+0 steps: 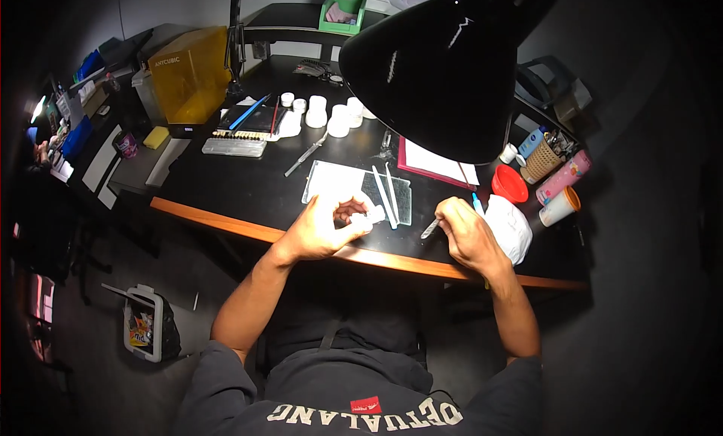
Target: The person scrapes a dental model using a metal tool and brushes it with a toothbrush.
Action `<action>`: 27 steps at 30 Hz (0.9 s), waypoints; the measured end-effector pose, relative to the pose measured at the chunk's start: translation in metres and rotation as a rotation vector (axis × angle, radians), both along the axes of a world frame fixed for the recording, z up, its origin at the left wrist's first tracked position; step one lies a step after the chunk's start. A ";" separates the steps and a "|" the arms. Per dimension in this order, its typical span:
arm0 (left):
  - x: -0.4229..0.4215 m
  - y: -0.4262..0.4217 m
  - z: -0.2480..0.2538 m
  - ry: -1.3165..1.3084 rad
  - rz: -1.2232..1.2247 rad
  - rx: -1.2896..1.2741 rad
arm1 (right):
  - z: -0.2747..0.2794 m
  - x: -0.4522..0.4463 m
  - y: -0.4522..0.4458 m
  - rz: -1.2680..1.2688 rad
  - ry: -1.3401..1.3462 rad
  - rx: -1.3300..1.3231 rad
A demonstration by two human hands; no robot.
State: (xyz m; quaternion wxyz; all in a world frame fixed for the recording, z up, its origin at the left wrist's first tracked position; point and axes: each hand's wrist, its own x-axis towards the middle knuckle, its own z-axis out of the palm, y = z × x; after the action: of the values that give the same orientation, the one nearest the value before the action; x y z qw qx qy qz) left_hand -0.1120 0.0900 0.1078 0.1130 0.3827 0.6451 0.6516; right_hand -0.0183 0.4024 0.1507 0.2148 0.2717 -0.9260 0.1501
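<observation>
Our left hand pinches a chunky white piece | right hand grips a slim tool | crumpled white bundle at its three o'clock

- We pinch a small white piece in our left hand.
- Our right hand grips a slim tool beside a white bundle.
- Ahead of us, two white sticks lie across a rectangular plate.
</observation>
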 end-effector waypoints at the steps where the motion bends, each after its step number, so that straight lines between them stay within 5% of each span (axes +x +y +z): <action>1: 0.000 -0.005 0.009 0.016 0.009 -0.041 | 0.000 0.001 -0.004 -0.037 -0.001 -0.091; 5: 0.000 -0.023 0.000 -0.029 0.065 -0.055 | -0.007 0.013 -0.027 -0.074 0.124 -0.346; 13: 0.018 -0.059 -0.003 -0.011 0.304 -0.207 | -0.016 0.008 -0.003 -0.049 -0.016 -0.108; 19: 0.040 -0.070 -0.003 0.010 0.201 -0.088 | -0.025 -0.011 0.034 0.026 0.280 -0.154; 27: 0.042 -0.077 0.005 0.166 0.198 -0.263 | -0.004 0.141 0.105 -0.279 0.505 -0.312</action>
State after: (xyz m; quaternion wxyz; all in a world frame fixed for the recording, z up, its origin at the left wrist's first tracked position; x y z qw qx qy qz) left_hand -0.0697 0.0135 0.1131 0.0439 0.3515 0.7665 0.5357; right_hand 0.1226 0.5073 0.1471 0.4950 0.1349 -0.8377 0.1872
